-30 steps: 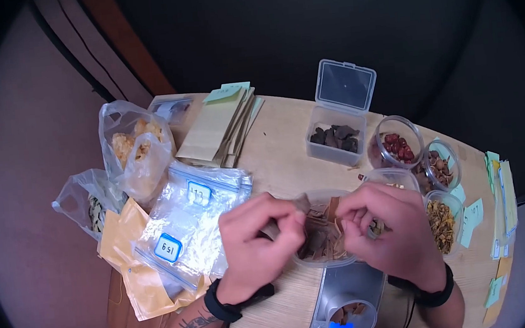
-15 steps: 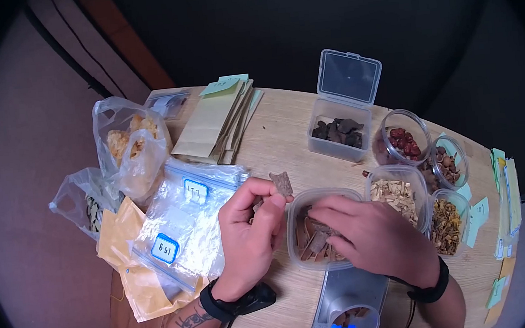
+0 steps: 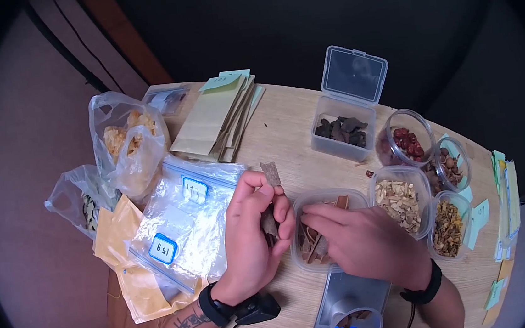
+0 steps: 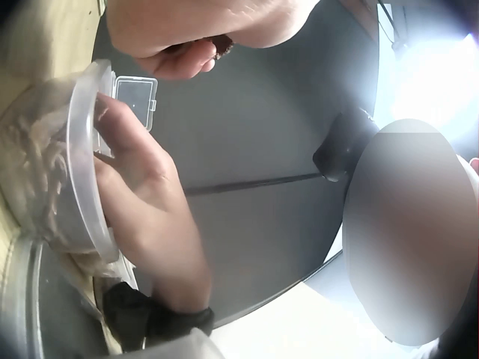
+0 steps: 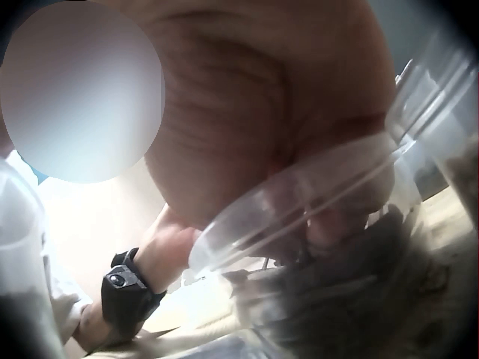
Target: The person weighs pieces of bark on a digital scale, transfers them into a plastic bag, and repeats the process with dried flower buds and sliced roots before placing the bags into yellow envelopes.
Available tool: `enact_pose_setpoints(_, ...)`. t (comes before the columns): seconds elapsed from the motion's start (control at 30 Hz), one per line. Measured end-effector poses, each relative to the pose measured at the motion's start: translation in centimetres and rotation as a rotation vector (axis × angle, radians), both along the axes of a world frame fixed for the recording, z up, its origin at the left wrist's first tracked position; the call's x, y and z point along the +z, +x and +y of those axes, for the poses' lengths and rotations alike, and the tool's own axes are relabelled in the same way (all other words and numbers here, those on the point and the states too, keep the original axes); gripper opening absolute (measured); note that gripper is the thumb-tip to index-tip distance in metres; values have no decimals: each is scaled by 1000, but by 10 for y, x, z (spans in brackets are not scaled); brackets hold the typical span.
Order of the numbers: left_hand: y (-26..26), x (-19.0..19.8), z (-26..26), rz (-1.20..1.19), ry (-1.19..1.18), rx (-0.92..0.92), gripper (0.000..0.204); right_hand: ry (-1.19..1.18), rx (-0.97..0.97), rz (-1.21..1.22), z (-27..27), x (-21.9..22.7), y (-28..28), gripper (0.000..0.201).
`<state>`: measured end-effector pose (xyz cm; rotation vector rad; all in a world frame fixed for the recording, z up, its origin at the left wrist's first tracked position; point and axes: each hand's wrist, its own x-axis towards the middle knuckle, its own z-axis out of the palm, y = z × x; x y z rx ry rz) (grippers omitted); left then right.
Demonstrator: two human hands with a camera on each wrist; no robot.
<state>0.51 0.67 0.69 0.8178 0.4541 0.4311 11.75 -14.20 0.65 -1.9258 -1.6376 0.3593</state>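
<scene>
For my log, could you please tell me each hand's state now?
Left hand: holding rough brown bark pieces.
Right hand: reaching into clear rounded plastic tub, grip unclear.

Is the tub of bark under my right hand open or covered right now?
Open. No lid covers the tub; the right hand reaches in past its rim, and bark pieces show inside.

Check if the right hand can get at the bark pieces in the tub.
Probably yes: the right hand reaches into the uncovered tub, where some bark pieces lie exposed.
</scene>
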Motion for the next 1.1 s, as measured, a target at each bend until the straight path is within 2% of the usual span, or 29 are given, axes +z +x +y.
enact_pose_setpoints(0.17,0,-4,-2,-94,-97,-12,11,-215,-33,-26,2,9,-1,31)
enact_pose_setpoints(0.37,-1,-5,3,-109,-156,-15,11,-94,-41,169,-2,4,5,22)
enact_pose_setpoints(0.43,-1,-6,4,-96,-146,-11,11,89,-44,179,-2,1,9,19)
enact_pose_setpoints(0.47,-1,-6,4,-68,-127,-25,11,181,-44,183,-2,0,12,17)
enact_pose_setpoints(0.57,-1,-8,4,2,-72,-67,11,-50,-225,406,-5,28,17,19)
enact_pose_setpoints(0.67,-1,-7,3,43,-24,-92,11,-25,-284,657,-7,18,18,16)
enact_pose_setpoints(0.77,-1,-4,2,70,6,-86,11,35,-269,613,-3,17,14,17)
enact_pose_setpoints(0.87,-1,-3,2,94,30,-96,12,50,-298,790,-3,8,13,19)
enact_pose_setpoints(0.97,-1,-1,2,126,73,-135,11,-75,-314,915,-6,18,20,18)
enact_pose_setpoints(1.03,-2,-3,2,143,129,-169,10,-71,-308,970,-6,24,22,16)
enact_pose_setpoints(1.1,-2,2,-1,213,291,-230,9,-37,-306,1019,-7,26,23,14)
